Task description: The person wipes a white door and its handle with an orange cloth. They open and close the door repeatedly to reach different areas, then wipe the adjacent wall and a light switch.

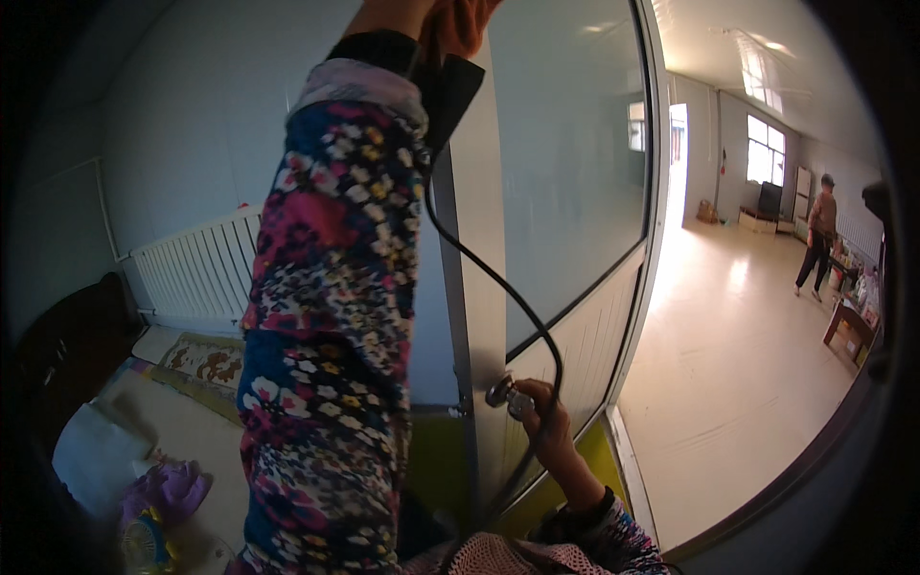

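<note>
My left arm, in a floral sleeve, reaches up along a door (474,237) with a glazed upper panel. At the top edge my left hand (392,16), partly cut off, holds a reddish-orange cloth (460,29) against the upper part of the door. A flat black piece (454,93) sits at that wrist, and a black cable (503,284) loops down from it. Lower on the door, my right hand (548,420) grips a round metal doorknob (520,404). The cable passes in front of this hand.
Left of me stands a bed (180,417) with a pillow (100,453), purple cloth (169,489) and a small fan (144,543). A white radiator (194,266) lines the wall. Beyond the doorway, a person (819,233) stands on a pale floor (719,402) near a cluttered low table (852,330).
</note>
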Demonstrator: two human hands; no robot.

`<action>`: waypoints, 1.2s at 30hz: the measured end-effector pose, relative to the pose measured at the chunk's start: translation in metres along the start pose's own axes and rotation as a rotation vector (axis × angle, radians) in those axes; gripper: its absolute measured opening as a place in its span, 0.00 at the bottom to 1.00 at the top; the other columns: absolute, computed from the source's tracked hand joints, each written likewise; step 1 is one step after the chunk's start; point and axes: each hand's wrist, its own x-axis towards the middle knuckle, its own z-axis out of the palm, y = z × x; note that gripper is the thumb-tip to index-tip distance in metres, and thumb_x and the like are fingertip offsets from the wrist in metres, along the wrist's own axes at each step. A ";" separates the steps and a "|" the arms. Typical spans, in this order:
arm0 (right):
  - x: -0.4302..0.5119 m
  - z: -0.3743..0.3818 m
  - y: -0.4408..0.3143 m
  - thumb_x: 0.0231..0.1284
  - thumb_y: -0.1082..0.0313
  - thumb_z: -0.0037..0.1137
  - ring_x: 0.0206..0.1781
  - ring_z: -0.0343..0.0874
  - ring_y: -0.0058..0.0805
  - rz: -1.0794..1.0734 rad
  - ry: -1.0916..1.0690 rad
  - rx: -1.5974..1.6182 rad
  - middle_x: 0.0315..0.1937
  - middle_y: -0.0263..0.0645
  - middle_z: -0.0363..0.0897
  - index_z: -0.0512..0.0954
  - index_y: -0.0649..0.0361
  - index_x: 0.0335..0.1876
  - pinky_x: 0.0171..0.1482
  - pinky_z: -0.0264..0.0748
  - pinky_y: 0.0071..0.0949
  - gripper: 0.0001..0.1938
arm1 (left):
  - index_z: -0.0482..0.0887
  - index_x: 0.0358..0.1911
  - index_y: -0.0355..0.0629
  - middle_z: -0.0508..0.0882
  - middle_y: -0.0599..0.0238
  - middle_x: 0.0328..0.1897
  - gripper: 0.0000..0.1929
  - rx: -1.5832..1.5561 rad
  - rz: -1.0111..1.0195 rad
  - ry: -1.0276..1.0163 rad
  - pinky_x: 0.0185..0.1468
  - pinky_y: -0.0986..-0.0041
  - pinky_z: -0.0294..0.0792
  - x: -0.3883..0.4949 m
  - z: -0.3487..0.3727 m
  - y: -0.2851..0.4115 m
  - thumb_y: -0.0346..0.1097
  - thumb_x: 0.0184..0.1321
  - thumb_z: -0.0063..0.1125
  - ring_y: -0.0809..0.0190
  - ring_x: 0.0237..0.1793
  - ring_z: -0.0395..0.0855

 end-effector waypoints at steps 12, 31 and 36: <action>0.010 0.004 -0.013 0.65 0.80 0.49 0.55 0.80 0.42 -0.015 -0.008 -0.029 0.56 0.52 0.77 0.76 0.68 0.61 0.59 0.76 0.34 0.18 | 0.47 0.79 0.35 0.71 0.36 0.63 0.50 0.066 -0.181 -0.277 0.47 0.49 0.81 -0.298 -0.054 0.029 0.37 0.60 0.71 0.32 0.46 0.85; 0.026 0.033 0.004 0.70 0.79 0.49 0.50 0.80 0.32 -0.001 -0.032 0.012 0.55 0.46 0.76 0.75 0.68 0.63 0.54 0.76 0.29 0.18 | 0.76 0.58 0.38 0.87 0.55 0.52 0.17 -0.498 -0.971 -0.407 0.53 0.64 0.80 -0.602 -0.122 0.023 0.25 0.68 0.63 0.56 0.51 0.89; 0.022 0.036 0.003 0.70 0.79 0.48 0.51 0.81 0.30 0.051 -0.028 0.064 0.55 0.45 0.76 0.75 0.69 0.63 0.54 0.78 0.28 0.17 | 0.77 0.57 0.37 0.87 0.58 0.50 0.14 -0.555 -1.035 -0.444 0.50 0.68 0.81 -0.659 -0.123 0.031 0.23 0.70 0.60 0.61 0.49 0.88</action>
